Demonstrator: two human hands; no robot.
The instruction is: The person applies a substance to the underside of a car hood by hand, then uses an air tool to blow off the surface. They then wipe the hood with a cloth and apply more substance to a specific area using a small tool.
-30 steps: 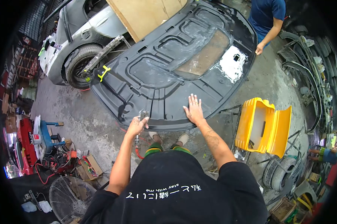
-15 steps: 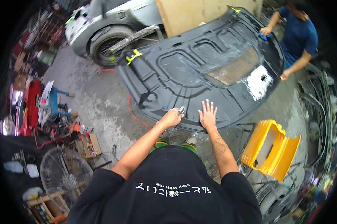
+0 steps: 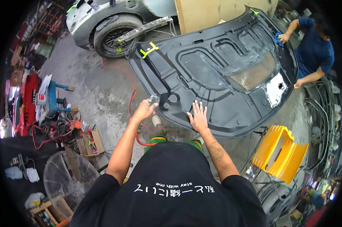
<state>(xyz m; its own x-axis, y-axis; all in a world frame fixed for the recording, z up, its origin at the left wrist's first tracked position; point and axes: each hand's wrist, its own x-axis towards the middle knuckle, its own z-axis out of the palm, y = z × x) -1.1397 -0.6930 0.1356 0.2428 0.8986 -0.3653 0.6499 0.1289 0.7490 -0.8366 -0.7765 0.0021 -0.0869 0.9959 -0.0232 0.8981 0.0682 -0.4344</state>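
The vehicle hood, underside up, is spreading broadly in front of you, its curved near rim facing your body; most of its support is being hidden. It is probably weighing enough to call for two people, its ribbed frame giving stiffness while the thin skin between ribs may be flexing. Dust and smooth paint may be making its surface slippery. Sound holds are likely lying along opposite outer rims, close to the ribs. The mesh panel, set into the hood, is looking the more fragile zone, and the white patch beside it is offering no good grip.

At the hood's far right side, a co-worker is placing one hand with a blue cloth on the surface and the other at the rim. A yellow plastic part is standing near the hood's right near side.

A red hose is running along the floor left of the hood; whether it is feeding your tool, you cannot tell from here.

Your right hand is lying palm down, fingers spread, on the hood's near part, inside the rim. Your left hand is closing around a small metal tool at the hood's left near corner; contact between tool and hood is remaining unclear. The tool is probably light and rigid, its body suiting a one-handed grip.
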